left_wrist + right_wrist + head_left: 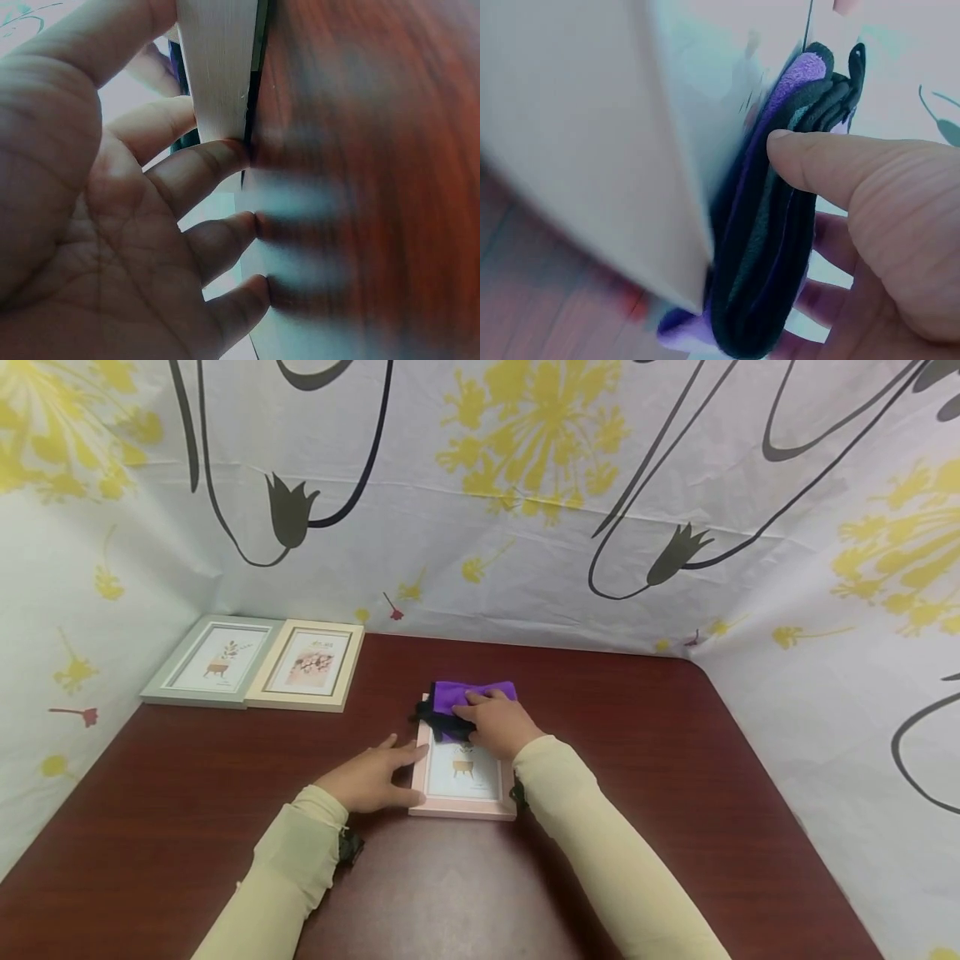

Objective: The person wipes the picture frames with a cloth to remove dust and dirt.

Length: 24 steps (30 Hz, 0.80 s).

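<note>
A pink-rimmed picture frame (pixel 463 810) lies on the dark red table, its print of a potted plant partly covered. Over its far end is a folded purple and black cloth (pixel 474 692). My right hand (pixel 501 724) holds the cloth down against the glass; in the right wrist view its thumb (pixel 810 161) presses the layered side edge and the other fingers lie over the far side. With fingers spread, my left hand (pixel 369 779) touches the frame's left side. In the left wrist view, fingertips meet the frame's side (pixel 217 75) and the tabletop (pixel 360 187).
Two more picture frames lie side by side at the table's back left, one grey-green (pixel 195 700) and one cream (pixel 295 703). A white curtain (pixel 420 527) with yellow and grey flower prints surrounds the table on the back and both sides.
</note>
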Each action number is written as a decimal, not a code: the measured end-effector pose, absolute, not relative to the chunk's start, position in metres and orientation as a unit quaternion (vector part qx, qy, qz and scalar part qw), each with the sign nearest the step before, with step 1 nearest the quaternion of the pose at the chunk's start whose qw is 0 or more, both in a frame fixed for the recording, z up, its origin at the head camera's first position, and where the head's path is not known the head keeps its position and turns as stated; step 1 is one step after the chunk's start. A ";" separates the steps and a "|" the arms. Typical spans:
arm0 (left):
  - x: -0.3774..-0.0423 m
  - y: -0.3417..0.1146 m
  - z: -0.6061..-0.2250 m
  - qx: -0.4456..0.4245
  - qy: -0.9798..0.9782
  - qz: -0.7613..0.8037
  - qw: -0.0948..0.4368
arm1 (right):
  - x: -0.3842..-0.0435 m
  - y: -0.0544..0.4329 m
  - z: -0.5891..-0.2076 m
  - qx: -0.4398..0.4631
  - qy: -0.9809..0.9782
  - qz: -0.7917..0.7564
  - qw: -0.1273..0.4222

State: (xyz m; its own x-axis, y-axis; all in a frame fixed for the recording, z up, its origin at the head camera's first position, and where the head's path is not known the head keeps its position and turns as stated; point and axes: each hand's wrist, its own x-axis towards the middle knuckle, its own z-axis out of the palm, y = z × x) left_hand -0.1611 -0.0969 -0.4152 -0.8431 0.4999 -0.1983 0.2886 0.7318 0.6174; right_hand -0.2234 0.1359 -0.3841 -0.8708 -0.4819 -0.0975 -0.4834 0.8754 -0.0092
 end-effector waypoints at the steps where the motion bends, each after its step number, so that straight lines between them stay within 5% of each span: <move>1: -0.161 -0.097 -0.415 0.217 0.914 0.294 0.177 | -0.224 0.134 -0.384 -0.251 0.967 0.010 0.051; 24: -0.160 -0.096 -0.414 0.198 0.916 0.301 0.176 | -0.229 0.167 -0.379 -0.201 0.976 -0.058 0.066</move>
